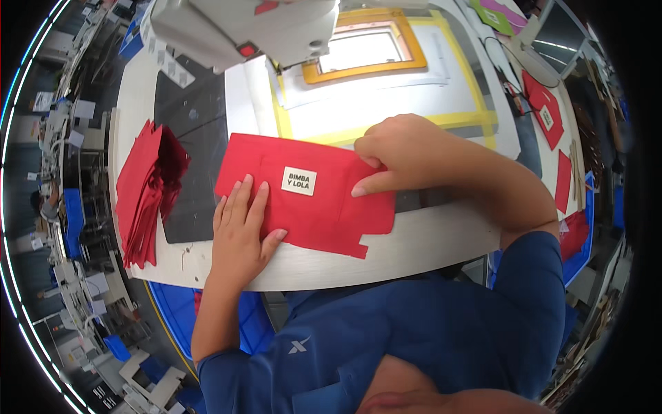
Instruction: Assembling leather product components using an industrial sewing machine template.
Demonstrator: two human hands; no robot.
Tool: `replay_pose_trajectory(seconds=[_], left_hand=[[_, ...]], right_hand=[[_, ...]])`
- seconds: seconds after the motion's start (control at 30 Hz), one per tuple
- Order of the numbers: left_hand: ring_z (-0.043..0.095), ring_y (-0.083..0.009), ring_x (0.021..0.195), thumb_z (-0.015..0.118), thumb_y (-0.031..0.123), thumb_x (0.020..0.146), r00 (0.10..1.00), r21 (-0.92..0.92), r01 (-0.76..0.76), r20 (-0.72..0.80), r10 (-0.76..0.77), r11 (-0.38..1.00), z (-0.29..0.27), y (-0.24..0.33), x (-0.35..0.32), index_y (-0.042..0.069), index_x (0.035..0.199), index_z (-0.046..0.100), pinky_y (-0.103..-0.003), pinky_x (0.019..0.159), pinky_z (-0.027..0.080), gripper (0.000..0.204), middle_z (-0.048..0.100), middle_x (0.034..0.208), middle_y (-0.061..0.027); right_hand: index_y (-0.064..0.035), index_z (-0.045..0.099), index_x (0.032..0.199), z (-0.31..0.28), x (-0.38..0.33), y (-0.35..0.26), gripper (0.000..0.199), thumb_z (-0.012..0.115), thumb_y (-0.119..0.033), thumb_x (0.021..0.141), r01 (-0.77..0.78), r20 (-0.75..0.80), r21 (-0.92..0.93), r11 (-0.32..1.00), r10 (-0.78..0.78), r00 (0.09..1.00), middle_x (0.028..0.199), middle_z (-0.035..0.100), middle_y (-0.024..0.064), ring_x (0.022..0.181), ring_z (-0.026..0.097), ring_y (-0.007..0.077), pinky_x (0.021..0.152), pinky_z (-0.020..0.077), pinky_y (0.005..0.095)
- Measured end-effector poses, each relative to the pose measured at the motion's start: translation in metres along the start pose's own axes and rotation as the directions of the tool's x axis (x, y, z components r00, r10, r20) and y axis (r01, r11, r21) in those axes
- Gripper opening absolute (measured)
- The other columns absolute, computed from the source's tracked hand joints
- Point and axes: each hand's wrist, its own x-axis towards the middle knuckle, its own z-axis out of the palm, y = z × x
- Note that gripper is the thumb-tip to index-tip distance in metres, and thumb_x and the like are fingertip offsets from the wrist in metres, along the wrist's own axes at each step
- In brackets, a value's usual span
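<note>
A red fabric piece [324, 217] with a small white printed label [299, 181] lies in front of me at the table's near edge. Its lower right edge has a notched corner. My left hand [240, 231] rests on its left part, fingers stretched out and thumb apart. At the upper right, my right hand [400, 155] is on the same cloth with curled fingers; the thumb lies lower on the fabric. Part of the cloth's right end is hidden under that hand. To the left stands a folded stack of red fabric pieces [141, 196].
Above the work hangs a white sewing machine head [241, 31]. An orange frame [369, 45] lies on yellow-taped white sheets behind. At the right are a labelled red piece [545, 114] and a monitor [558, 38]. Blue bins [172, 314] sit below the table [310, 269].
</note>
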Motion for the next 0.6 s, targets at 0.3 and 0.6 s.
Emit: replay_pose_trajectory(seconds=[0.3,0.6], left_hand=[[0.053,-0.0428,0.139,0.073,0.04,0.097,0.975,0.04,0.22,-0.022,-0.22,0.975,0.002,0.039,-0.014,0.002,0.146,0.063,-0.053,0.115,0.038,0.063,0.055,0.151,-0.0243],[0.046,-0.0368,0.152,0.069,0.019,0.097,0.934,-0.19,-0.355,-0.026,0.357,0.915,0.006,0.026,0.072,0.002,0.153,0.056,-0.053,0.127,0.032,0.06,0.051,0.162,-0.0169]], right_hand=[[-0.0054,0.066,0.095,0.005,0.004,0.009,0.037,0.083,-0.037,0.087,-0.148,-0.404,-0.237,0.96,0.041,0.914,0.095,0.069,0.0128,0.088,0.069,0.037,0.078,0.0555,0.0444],[-0.0058,0.068,0.136,0.042,-0.011,-0.006,0.059,0.081,-0.036,0.088,0.34,-0.244,-0.412,0.846,-0.462,0.853,0.136,0.065,0.0099,0.124,0.062,0.0265,0.108,0.0491,0.0417]])
